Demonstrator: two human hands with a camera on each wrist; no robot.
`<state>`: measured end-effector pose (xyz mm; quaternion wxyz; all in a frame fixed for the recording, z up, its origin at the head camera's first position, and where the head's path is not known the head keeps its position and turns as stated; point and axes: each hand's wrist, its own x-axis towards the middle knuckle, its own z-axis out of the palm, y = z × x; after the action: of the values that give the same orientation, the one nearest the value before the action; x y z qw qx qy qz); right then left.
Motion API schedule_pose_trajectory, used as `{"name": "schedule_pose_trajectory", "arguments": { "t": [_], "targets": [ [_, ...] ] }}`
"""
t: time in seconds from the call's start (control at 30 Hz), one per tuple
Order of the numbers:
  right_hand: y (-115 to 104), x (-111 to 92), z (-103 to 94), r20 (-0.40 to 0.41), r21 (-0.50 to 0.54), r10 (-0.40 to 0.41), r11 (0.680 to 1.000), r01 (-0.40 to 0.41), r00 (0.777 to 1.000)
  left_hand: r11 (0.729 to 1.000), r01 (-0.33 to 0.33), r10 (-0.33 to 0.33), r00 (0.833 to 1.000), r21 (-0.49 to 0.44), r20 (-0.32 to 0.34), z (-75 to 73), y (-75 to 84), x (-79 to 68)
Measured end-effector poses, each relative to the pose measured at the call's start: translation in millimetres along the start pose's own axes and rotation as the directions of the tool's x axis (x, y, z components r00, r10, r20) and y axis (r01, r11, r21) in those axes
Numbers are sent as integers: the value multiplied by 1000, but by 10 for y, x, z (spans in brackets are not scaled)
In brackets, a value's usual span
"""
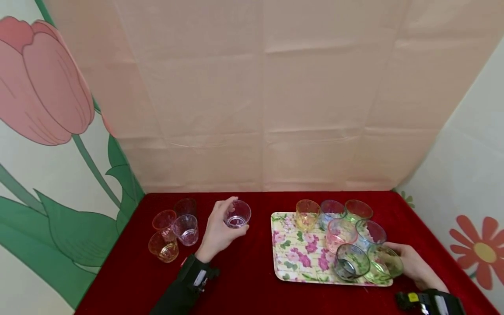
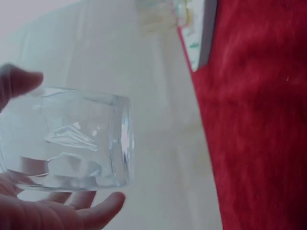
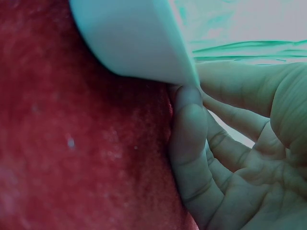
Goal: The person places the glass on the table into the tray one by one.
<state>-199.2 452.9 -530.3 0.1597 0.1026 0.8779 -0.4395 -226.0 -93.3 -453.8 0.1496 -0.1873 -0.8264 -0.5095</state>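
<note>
My left hand (image 1: 221, 227) holds a clear, faintly purple drinking glass (image 1: 237, 214) above the red cloth, its thumb on one side and fingers on the other. The left wrist view shows that glass (image 2: 67, 139) close up, with a cut pattern in its wall. At the right edge of a flowered tray (image 1: 289, 258), my right hand (image 1: 419, 264) pinches the rim. In the right wrist view its thumb and fingertips meet at the white tray edge (image 3: 139, 43). A green glass (image 1: 383, 264) on the tray partly covers those fingers in the head view.
More coloured glasses crowd the tray's right half, among them a yellow glass (image 1: 307, 215), a pink glass (image 1: 341, 235) and a grey glass (image 1: 351, 262). Left of my left hand stand several others, including a red glass (image 1: 164, 220) and an amber glass (image 1: 163, 247).
</note>
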Motion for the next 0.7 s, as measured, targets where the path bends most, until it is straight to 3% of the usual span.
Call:
{"name": "schedule_pose_trajectory", "arguments": {
  "t": [0.17,0.37,0.7],
  "targets": [
    [-4,-15,-2,-3,-2,-6,1000,6,1000,998,65,-65,998,5,22,192,-27,52],
    [-17,-17,2,-3,-3,-7,1000,7,1000,973,201,-194,979,-111,69,344,-29,72],
    [-6,0,9,1,17,26,1000,-26,1000,965,191,-173,979,-181,107,613,-29,121]
  ]
}}
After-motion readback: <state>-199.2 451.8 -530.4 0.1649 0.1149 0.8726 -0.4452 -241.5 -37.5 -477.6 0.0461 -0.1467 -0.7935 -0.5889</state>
